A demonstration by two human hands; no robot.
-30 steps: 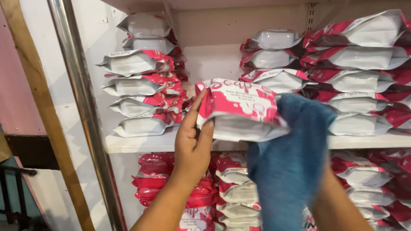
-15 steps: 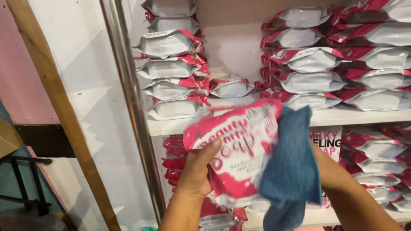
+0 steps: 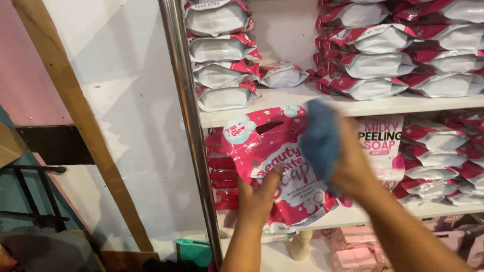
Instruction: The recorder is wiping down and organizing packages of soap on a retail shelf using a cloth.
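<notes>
White shelving fills the view, and its upper shelf board (image 3: 353, 103) serves as the landmark for everything else. Above that board, stacks of flat pink-and-white pouches (image 3: 383, 60) lie piled on the right, with a shorter stack (image 3: 222, 65) to the left, close against a shiny metal upright pole (image 3: 189, 126) that runs from top to bottom at the board's left end. Below the board, more of the same pouches (image 3: 443, 156) are stacked on the lower shelf, and a white-fronted pack (image 3: 380, 146) stands just under the board's front edge. In front of and just below the board, the left hand (image 3: 258, 199) grips a pink soap pouch (image 3: 275, 166) by its lower edge, thumb over the front, holding it upright and slightly tilted, its cut-out handle near the board's edge. The right hand (image 3: 348, 166) is closed around a bunched blue cloth (image 3: 320, 141), which is pressed against the pouch's upper right side, its top level with the board. Left of the pole, well away from the board, a white wall and a slanting wooden beam (image 3: 75, 116) show. Far below the board, pale pink boxes (image 3: 353, 252) sit at the bottom.
</notes>
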